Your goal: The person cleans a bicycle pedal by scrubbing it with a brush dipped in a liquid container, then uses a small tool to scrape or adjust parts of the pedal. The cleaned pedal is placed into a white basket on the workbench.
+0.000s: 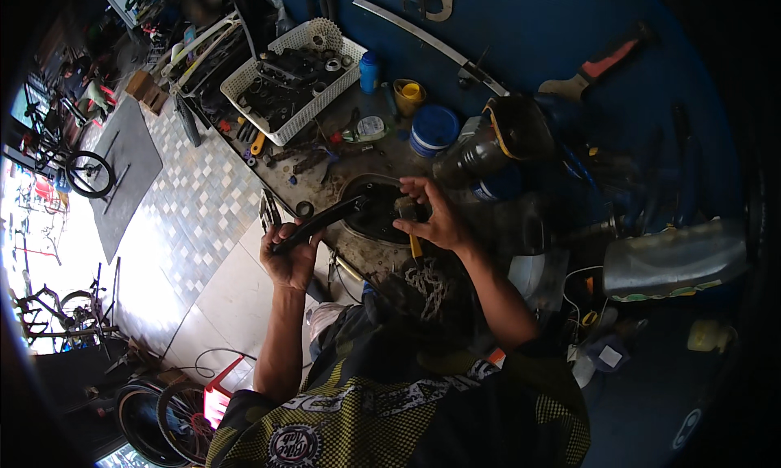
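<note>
Left hand [290, 256] pinches black crank arm [327, 217] by its near-left end, far end over round basin [366, 175]; right hand [440, 220] half-spread, thumb across yellow-handled brush [416, 247], can't tell if gripped. Firm hold, tip above basin, seems best.

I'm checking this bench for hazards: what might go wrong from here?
The left hand grips one end of the black bar-shaped part, its far end out over the round basin; if the fingers slip, it could drop in.
The dark ring lies near the bench edge, so a bump might send it to the floor.
</note>
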The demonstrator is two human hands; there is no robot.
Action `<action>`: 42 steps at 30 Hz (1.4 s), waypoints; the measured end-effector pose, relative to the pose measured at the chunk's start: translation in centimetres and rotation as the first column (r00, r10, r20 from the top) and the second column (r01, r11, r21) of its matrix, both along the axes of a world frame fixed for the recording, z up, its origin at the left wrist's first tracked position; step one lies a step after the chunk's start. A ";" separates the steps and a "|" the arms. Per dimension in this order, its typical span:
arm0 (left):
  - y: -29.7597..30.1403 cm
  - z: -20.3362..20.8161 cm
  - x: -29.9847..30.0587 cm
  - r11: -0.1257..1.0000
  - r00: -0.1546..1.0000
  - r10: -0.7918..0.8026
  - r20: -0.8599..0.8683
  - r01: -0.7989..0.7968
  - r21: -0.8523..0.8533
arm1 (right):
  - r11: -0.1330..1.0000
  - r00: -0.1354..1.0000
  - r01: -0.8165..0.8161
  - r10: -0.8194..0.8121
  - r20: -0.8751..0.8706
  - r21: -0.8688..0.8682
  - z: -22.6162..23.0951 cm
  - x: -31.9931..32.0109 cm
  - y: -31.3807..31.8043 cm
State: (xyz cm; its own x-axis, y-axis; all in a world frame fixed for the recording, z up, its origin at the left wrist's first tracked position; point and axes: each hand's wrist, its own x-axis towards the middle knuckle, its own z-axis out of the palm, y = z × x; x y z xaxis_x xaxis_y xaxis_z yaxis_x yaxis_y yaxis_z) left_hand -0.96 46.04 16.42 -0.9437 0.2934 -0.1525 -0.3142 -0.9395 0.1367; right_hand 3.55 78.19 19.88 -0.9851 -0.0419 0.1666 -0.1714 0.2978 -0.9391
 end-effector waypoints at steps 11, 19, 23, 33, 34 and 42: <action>0.0 0.0 0.5 0.994 0.992 -0.090 -0.090 0.096 0.055 | 0.957 0.962 -0.274 0.274 -0.011 -0.092 2.2 -3.5 -0.2; 0.0 0.7 0.5 0.995 0.995 -0.104 -0.012 0.104 0.003 | 0.961 0.963 -0.271 0.271 -0.017 -0.062 2.7 -3.2 -0.4; 0.2 1.1 0.5 0.994 0.992 -0.113 -0.061 0.111 -0.020 | 0.982 0.982 -0.184 0.186 -0.032 0.042 2.6 -2.7 -0.6; -0.2 2.2 1.3 0.988 0.987 -0.074 -0.146 0.052 -0.144 | 0.975 0.991 0.119 -0.128 0.037 0.188 -0.5 2.3 0.4; -0.2 2.3 1.4 0.984 0.979 -0.081 -0.185 0.049 -0.173 | 0.973 0.988 0.132 -0.145 0.055 0.189 -0.9 3.0 0.4; -0.8 3.1 2.2 0.923 0.913 -0.105 -0.395 -0.058 -0.381 | 0.949 0.975 0.191 -0.212 0.060 0.250 -1.3 8.2 -3.1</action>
State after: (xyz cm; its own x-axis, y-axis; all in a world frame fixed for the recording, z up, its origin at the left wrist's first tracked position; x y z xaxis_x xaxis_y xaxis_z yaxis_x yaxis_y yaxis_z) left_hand 1.29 45.24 19.54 -0.9400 0.3137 0.1338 -0.1765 -0.7830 0.5964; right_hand 11.77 75.06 18.59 -0.9873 0.1303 0.0909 -0.0068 0.5372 -0.8434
